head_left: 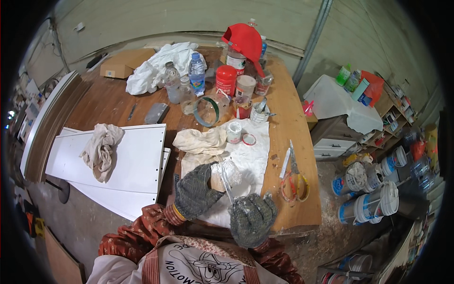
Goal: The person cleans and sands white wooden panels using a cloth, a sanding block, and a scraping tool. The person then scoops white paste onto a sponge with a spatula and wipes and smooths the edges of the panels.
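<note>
From afar I view the wooden counter (298,137) mid-frame, its white cloth (257,158), and, just below centre, the gloved left hand (196,190) and right hand (254,218), their grips closed respectively on a white-crusted piece (230,170) and a slender pale tool (227,186).

One chunky piece (230,171), rough white coating, tan patch at its left, held in the left hand (196,190), one slim tool (227,185), whitish, slanting up leftward from the right hand (254,218), tip before the piece, contact unclear from here.
</note>
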A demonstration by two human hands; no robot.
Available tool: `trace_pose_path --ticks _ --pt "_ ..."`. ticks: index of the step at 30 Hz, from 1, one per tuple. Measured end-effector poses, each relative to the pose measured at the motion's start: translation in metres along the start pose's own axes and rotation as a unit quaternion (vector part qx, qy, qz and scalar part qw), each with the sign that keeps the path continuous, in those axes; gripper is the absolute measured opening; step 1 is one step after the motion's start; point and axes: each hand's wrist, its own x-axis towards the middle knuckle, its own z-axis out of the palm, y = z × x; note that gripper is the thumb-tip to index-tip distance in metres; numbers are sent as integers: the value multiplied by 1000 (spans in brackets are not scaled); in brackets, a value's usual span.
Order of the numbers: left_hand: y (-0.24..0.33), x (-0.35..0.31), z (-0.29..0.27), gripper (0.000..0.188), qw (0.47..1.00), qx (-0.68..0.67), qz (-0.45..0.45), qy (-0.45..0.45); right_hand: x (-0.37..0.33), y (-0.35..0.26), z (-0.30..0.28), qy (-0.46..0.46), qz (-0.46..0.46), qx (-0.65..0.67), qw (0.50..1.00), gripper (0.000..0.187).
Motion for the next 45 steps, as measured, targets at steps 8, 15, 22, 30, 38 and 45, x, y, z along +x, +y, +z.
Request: trace_pose_path --ticks 8,15,22,30,38,45 --pt "10 -4 -9 57 999 -37 -18 12 20 -8 -12 -1 110 125 986 20" --pt "13 -17 -10 54 996 -83 26 13 -7 7 7 -3 236 190 953 36" --pt "15 -26 -10 56 996 -90 20 8 -12 19 -7 -41 284 143 947 15" --pt "12 -38 -4 53 996 -77 35 9 -16 -4 -5 -33 187 73 979 18" --pt "11 -47 -5 46 991 -130 20 7 -31 9 -11 -16 208 -40 977 21" --pt "14 -48 -12 44 990 -107 -85 -36 -14 -27 -22 -70 -43 47 996 21"
